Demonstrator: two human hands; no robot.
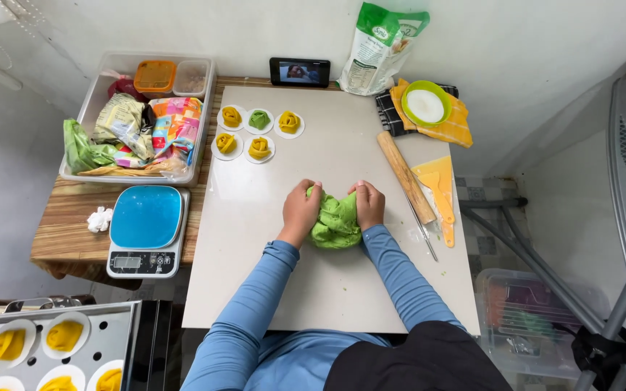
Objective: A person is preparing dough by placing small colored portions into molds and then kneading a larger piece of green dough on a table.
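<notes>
Beside the plastic tub of packets, both hands' fingers clasp green dough.

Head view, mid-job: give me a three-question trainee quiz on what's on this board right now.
1. True or false: both hands press the lump of green dough.
2. How many shaped buns on white paper rounds sit at the board's far left corner? A) three B) five C) seven
3. What lies directly right of the dough?

Key:
1. True: left hand and right hand each grip a side.
2. B: four yellow, one green bun.
3. The long wooden rolling pin.
</notes>
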